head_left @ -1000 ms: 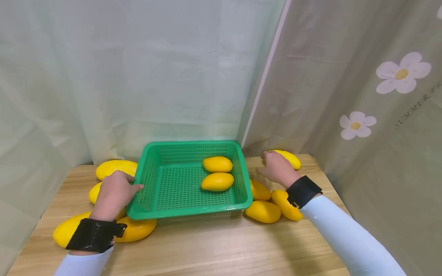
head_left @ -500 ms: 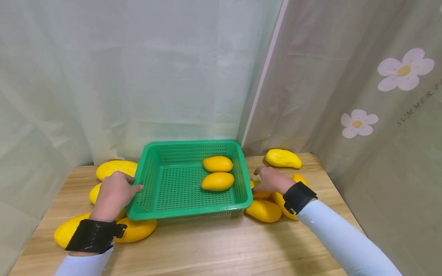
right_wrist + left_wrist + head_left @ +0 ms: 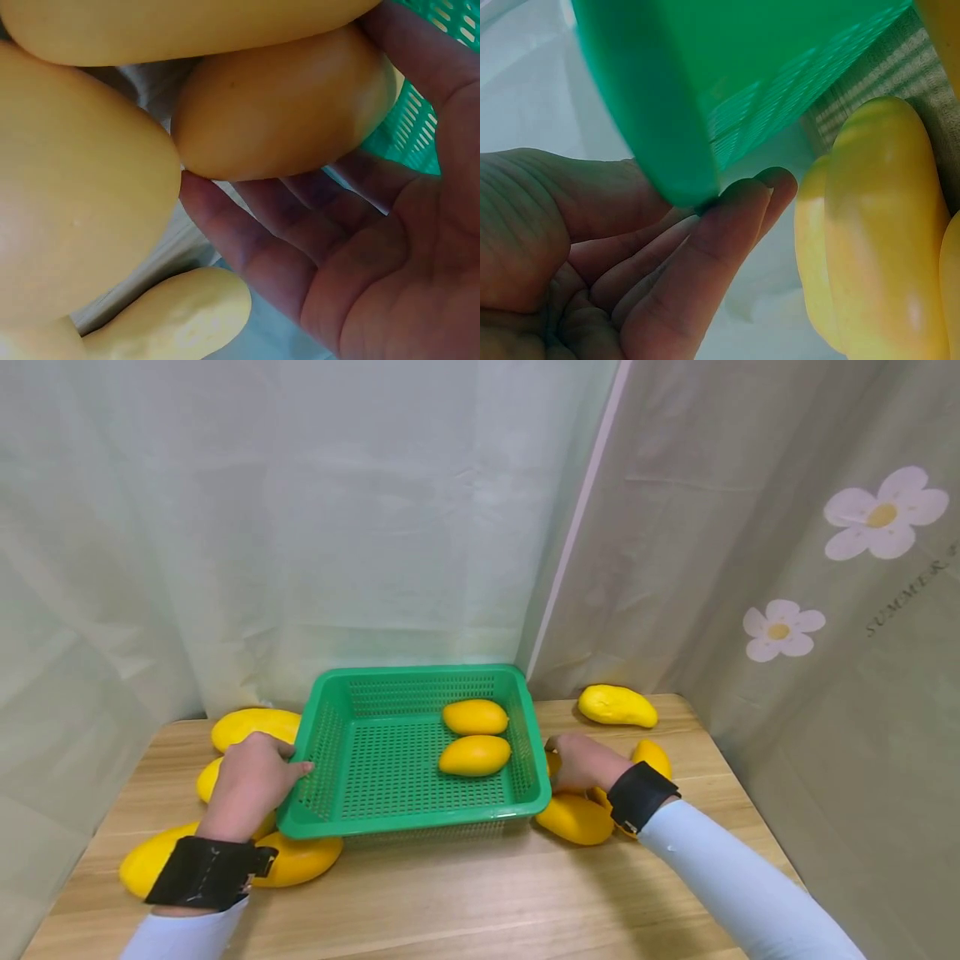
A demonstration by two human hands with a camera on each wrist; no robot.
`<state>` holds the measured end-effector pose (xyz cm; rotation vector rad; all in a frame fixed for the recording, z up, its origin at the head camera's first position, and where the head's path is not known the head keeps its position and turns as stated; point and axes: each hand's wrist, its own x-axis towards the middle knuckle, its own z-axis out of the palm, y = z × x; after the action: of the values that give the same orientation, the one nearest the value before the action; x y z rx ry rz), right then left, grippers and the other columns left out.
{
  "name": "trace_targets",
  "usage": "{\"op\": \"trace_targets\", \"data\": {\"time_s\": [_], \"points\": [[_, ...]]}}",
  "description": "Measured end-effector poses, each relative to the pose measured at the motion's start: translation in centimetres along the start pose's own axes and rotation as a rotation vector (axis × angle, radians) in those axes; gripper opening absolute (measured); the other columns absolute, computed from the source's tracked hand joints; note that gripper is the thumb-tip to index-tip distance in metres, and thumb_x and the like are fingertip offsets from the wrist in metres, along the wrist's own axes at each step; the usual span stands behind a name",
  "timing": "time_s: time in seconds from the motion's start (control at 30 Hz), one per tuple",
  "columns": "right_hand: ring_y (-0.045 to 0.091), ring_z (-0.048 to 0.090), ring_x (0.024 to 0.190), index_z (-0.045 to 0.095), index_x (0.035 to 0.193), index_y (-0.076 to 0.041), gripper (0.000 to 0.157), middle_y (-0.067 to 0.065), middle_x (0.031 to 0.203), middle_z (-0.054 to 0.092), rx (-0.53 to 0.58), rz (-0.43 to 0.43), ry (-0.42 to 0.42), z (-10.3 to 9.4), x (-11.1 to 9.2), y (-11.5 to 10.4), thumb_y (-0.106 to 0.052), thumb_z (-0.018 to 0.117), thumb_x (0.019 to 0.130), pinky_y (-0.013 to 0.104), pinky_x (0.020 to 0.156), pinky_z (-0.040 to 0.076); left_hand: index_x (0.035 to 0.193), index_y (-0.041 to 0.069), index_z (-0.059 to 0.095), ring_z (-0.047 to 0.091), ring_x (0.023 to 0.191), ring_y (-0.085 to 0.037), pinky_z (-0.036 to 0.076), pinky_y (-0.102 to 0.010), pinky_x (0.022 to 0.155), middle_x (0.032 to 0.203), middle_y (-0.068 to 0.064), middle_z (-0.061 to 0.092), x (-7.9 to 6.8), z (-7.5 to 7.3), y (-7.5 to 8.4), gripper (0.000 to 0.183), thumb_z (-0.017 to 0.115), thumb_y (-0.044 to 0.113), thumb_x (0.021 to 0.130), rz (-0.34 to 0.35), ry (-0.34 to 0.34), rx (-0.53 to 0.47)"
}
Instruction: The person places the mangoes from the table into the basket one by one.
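A green plastic basket [image 3: 417, 671] stands mid-table with two yellow mangoes [image 3: 474, 756] at the right side of its floor. My left hand [image 3: 251, 785] pinches the basket's left rim [image 3: 656, 142], thumb on one side and fingers on the other. Close outside the right wall, my right hand [image 3: 588, 762] has its thumb and fingers round a mango [image 3: 277, 112]. The head view shows only a sliver of that fruit. Other mangoes crowd it in the right wrist view, one [image 3: 573, 820] on the near side of the hand.
Several mangoes lie left of the basket, among them one [image 3: 255, 727] at the back and one [image 3: 300, 860] in front. A paler, lumpy mango [image 3: 617, 705] rests at the back right. Curtains [image 3: 375, 527] hang behind the wooden table [image 3: 450, 893].
My right hand has come away from the pale mango at the back right, moved toward me and closed round a mango beside the basket. My left hand has stayed on the rim.
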<state>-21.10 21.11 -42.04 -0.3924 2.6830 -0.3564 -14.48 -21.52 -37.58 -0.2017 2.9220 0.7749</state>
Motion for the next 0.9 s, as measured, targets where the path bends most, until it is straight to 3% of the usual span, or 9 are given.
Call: {"op": "trace_targets", "data": {"time_s": [0.43, 0.63, 0.77, 0.9], "points": [[0.017, 0.056, 0.094, 0.057, 0.125, -0.009, 0.068, 0.006, 0.117, 0.063, -0.021, 0.034, 0.000, -0.3, 0.2, -0.1, -0.033, 0.080, 0.065, 0.039, 0.094, 0.046, 0.111, -0.015, 0.060, 0.058, 0.071, -0.027, 0.046, -0.029, 0.056, 0.094, -0.025, 0.066, 0.2, 0.2, -0.3, 0.050, 0.071, 0.025, 0.083, -0.002, 0.003, 0.002], [0.018, 0.055, 0.082, 0.058, 0.120, -0.010, 0.066, 0.001, 0.098, 0.063, -0.034, 0.068, 0.026, -0.8, 0.0, 0.2, -0.041, 0.079, 0.064, 0.034, 0.076, 0.048, 0.109, -0.015, 0.062, 0.057, 0.066, -0.024, 0.044, -0.027, 0.054, 0.085, -0.020, 0.065, 0.2, 0.1, -0.1, 0.048, 0.071, 0.024, 0.083, 0.004, 0.002, -0.007], [0.020, 0.055, 0.077, 0.058, 0.118, -0.008, 0.064, 0.002, 0.091, 0.061, -0.029, 0.058, 0.108, -1.6, -0.2, 0.5, -0.038, 0.079, 0.065, 0.031, 0.069, 0.047, 0.110, -0.015, 0.061, 0.057, 0.066, -0.024, 0.044, -0.027, 0.053, 0.086, -0.021, 0.065, 0.2, 0.0, -0.1, 0.048, 0.071, 0.024, 0.083, 0.007, -0.001, -0.004], [0.022, 0.055, 0.080, 0.056, 0.121, -0.005, 0.065, 0.006, 0.097, 0.063, -0.059, 0.045, 0.221, -2.4, -0.3, 0.7, -0.035, 0.077, 0.067, 0.034, 0.073, 0.048, 0.110, -0.015, 0.061, 0.058, 0.067, -0.025, 0.044, -0.027, 0.053, 0.090, -0.024, 0.065, 0.2, 0.0, -0.2, 0.049, 0.071, 0.024, 0.083, 0.003, -0.002, 0.004]]}}
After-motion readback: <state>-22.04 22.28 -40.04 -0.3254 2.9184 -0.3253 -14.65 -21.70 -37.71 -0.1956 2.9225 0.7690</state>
